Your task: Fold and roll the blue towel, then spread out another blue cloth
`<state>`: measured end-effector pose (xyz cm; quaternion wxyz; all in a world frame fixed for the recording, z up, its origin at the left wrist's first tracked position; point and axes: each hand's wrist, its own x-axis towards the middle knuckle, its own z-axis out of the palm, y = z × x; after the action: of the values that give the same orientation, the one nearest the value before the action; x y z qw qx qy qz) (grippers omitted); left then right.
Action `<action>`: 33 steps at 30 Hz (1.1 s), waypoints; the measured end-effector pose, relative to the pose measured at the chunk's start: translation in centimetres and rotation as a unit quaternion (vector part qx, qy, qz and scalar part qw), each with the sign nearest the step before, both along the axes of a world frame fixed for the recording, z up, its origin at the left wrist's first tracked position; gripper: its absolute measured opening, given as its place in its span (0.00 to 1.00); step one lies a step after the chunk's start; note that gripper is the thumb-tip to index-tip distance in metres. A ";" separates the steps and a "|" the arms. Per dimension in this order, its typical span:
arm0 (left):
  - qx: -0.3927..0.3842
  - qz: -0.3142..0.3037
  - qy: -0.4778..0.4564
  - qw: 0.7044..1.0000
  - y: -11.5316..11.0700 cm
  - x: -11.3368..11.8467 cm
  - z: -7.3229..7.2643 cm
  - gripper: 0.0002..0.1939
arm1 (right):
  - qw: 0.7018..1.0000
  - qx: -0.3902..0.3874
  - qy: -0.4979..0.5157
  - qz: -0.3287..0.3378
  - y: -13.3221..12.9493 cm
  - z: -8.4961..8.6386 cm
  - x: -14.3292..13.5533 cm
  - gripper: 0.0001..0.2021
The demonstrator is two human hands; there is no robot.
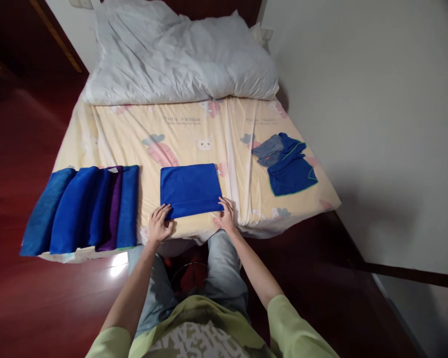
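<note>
A blue cloth [190, 186], folded into a flat rectangle, lies on the bed's patterned sheet [127, 134] near the front edge. My left hand [159, 223] touches its near left corner, fingertips on the fabric. At the near right corner, my right hand [226, 215] has its fingers on the cloth's edge. Whether either hand pinches the fabric is too small to tell. Several folded or rolled cloths sit in a row to the left, among them a bright blue one [72, 211], a purple one [111, 214] and a teal one [45, 214].
Crumpled blue cloths [289, 169] with green edging and a grey-blue piece [269, 150] lie on the right of the bed. A large white quilt [182, 59] is heaped at the far end. A white wall [377, 124] stands to the right.
</note>
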<state>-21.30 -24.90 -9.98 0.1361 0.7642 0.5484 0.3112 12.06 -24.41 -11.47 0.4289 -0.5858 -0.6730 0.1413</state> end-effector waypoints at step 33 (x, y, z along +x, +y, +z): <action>0.003 0.271 -0.147 0.951 0.0 0.1 -2.4 0.16 | 0.971 -0.040 0.170 -0.162 0.5 -1.6 -0.9 0.20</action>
<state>-21.17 -24.85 -12.43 0.1230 0.5335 0.7076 0.4467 11.19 -23.86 -13.09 0.5307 -0.6709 -0.4799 0.1946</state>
